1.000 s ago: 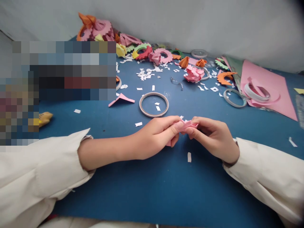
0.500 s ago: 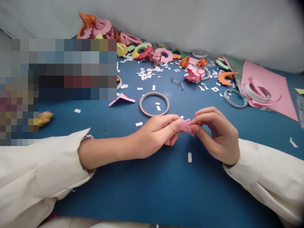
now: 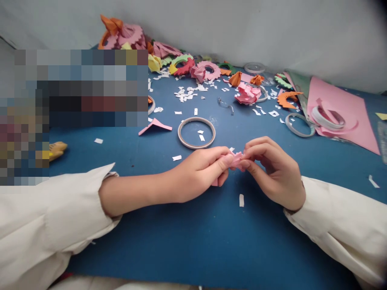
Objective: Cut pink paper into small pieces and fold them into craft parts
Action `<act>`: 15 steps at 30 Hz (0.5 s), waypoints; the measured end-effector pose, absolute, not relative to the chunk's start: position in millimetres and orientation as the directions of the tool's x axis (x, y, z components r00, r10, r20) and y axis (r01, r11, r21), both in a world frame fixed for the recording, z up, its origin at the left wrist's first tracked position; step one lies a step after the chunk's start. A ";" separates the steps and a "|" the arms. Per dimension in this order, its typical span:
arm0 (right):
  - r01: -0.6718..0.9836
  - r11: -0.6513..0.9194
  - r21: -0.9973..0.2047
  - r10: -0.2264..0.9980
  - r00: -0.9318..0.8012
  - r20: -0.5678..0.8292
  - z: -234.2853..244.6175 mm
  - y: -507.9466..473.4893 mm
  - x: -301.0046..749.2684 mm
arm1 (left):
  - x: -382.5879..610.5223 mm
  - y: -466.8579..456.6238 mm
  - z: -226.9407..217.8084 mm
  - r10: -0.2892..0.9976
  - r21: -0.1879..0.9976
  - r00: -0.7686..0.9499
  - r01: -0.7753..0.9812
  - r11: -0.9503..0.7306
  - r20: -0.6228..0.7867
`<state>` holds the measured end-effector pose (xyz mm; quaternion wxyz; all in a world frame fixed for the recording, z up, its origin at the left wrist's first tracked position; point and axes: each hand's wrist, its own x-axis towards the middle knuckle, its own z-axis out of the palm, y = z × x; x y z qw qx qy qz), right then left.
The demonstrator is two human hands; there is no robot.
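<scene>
A small folded pink paper piece point(image 3: 235, 159) is pinched between both my hands just above the blue table point(image 3: 187, 237). My left hand point(image 3: 198, 173) grips its left end with thumb and fingers closed. My right hand point(image 3: 272, 171) pinches its right end, fingers curled over it. Most of the paper is hidden by my fingertips. Both my forearms in cream sleeves rest on the table.
A thin tape ring point(image 3: 196, 132) lies just beyond my hands, with a pink paper scrap point(image 3: 155, 125) to its left. White paper bits litter the table. Coloured paper wreaths point(image 3: 181, 64) sit at the back. Pink paper sheets point(image 3: 341, 112) with tape rolls lie at the right. A blurred area covers the left.
My right hand rose from lying low beside the paper to arching over its right end, then pressed closer to my left hand. The pink piece looks more bunched.
</scene>
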<state>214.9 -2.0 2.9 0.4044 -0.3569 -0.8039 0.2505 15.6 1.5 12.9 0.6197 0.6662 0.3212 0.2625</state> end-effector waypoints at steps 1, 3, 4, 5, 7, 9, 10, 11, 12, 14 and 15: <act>0.375 0.611 -0.697 0.783 -0.416 0.463 2.7 -2.3 214.8 | 15.8 1.4 12.8 0.751 0.993 0.658 0.113 -0.033 -0.050; 0.384 0.591 -0.710 0.798 -0.403 0.447 2.3 -2.8 214.0 | 16.2 1.4 12.3 0.747 0.988 0.663 0.141 -0.060 -0.049; 0.389 0.582 -0.714 0.806 -0.393 0.443 2.2 -3.0 213.4 | 16.4 1.4 12.0 0.748 0.983 0.662 0.166 -0.084 -0.048; 0.396 0.576 -0.715 0.811 -0.380 0.444 2.0 -3.2 212.7 | 16.7 1.5 11.6 0.753 0.973 0.657 0.199 -0.115 -0.045; 0.410 0.566 -0.715 0.821 -0.355 0.447 1.6 -3.4 211.3 | 17.1 1.4 11.1 0.770 0.946 0.637 0.270 -0.181 -0.034; 0.392 0.537 -0.747 0.840 -0.331 0.430 1.4 -3.3 210.7 | 17.2 1.1 10.9 0.785 0.925 0.620 0.308 -0.222 -0.018; 0.367 0.507 -0.780 0.855 -0.324 0.404 1.6 -3.1 210.8 | 17.1 0.8 10.9 0.785 0.923 0.619 0.308 -0.229 -0.011; 0.334 0.466 -0.819 0.872 -0.334 0.359 2.0 -2.8 211.1 | 16.9 0.6 11.0 0.784 0.926 0.620 0.299 -0.229 -0.006; 0.301 0.416 -0.858 0.882 -0.363 0.301 2.7 -2.4 211.6 | 16.6 0.5 11.1 0.784 0.932 0.621 0.286 -0.222 -0.004; 0.256 0.321 -0.912 0.878 -0.442 0.185 4.6 -1.3 212.9 | 15.9 0.3 11.2 0.787 0.943 0.618 0.263 -0.204 -0.002; 0.247 0.291 -0.924 0.866 -0.478 0.145 5.6 -0.7 213.5 | 15.5 0.3 11.3 0.785 0.947 0.619 0.254 -0.196 -0.004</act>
